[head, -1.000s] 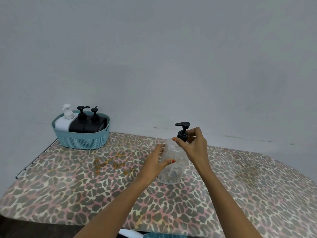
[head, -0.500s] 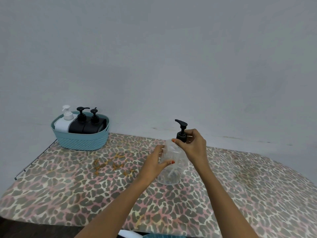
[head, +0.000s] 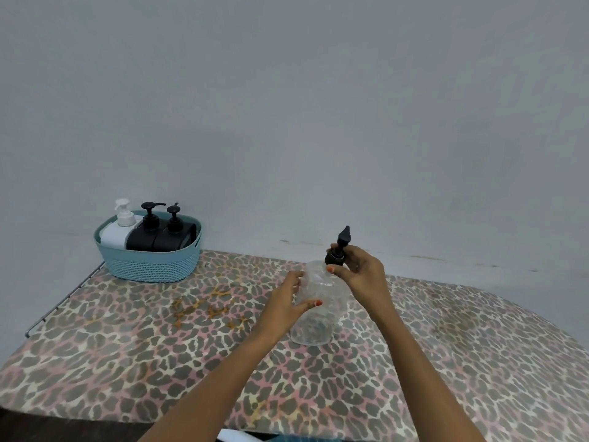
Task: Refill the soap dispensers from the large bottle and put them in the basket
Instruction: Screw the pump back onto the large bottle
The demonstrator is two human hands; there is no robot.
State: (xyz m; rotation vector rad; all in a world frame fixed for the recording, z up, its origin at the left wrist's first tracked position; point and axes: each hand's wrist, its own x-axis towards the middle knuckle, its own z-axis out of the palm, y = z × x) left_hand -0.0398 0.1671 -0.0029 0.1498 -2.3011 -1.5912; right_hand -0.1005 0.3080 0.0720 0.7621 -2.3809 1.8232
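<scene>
Leopard-print cloth covers the table [head: 127, 362], where a clear bottle [head: 314, 314] stands upright. Left hand [head: 287, 303] curls around its side, thumb in front. Right hand [head: 360, 272] pinches the black pump [head: 339, 250] at its neck, fingertips [head: 331, 268] on the collar.

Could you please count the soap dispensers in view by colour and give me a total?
White dispenser: 1, in the basket
Black dispensers: 2, in the basket
Clear dispenser: 1, held by the left hand and the right hand
Total: 4
</scene>
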